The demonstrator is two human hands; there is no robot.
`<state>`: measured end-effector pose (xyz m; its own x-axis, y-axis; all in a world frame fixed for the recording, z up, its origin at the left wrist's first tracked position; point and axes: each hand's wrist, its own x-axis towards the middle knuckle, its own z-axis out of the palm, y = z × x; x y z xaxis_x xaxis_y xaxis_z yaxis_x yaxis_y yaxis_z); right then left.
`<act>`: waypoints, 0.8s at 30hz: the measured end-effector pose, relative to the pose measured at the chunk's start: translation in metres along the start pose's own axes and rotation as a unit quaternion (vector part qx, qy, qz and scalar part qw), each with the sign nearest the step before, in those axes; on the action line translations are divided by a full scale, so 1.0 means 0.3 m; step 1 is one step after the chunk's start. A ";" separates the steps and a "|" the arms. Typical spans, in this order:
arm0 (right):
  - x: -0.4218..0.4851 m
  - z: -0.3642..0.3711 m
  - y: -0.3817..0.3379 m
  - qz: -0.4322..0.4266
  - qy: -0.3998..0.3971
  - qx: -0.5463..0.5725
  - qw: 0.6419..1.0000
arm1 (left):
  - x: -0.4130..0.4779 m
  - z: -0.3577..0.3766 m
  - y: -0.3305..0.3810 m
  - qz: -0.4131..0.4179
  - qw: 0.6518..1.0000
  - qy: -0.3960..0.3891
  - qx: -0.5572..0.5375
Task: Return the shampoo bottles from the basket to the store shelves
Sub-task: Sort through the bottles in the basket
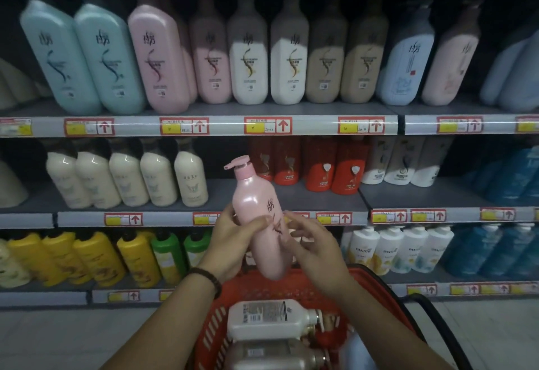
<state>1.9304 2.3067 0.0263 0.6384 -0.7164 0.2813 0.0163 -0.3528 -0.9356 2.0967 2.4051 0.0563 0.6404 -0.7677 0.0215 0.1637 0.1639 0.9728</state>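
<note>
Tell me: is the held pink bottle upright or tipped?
Upright, slightly tilted: the pink bottle has its pump on top, base below.

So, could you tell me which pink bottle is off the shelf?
The pink bottle gripped by the left hand above the red basket; the other pink ones stand on the top shelf.

We see a smooth, glossy pink plastic pump bottle (256,218) with a soft sheen, and a red plastic basket (214,331) with a perforated lattice wall. The white plastic bottle (268,320) looks satin, its printed label flat. The grey shelves (297,199) appear matt, their clear price strips (227,126) shiny; the dark beaded bracelet (208,277) looks dull.
</note>
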 end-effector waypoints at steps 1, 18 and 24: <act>0.014 -0.005 -0.027 0.026 -0.006 0.005 1.000 | 0.000 -0.006 0.016 0.007 1.000 -0.009 -0.002; 0.305 -0.066 -0.566 -0.045 -0.131 -0.016 0.990 | 0.038 -0.091 0.500 0.259 0.957 0.005 0.129; 0.499 -0.017 -0.737 -0.183 -0.020 -0.102 0.978 | 0.183 -0.150 0.553 0.249 0.947 0.018 0.202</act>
<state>2.0185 2.2742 0.2765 0.6484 -0.4973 0.5764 0.0982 -0.6962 -0.7111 2.1928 2.4181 0.2084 0.5890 -0.6345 0.5005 -0.4619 0.2438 0.8527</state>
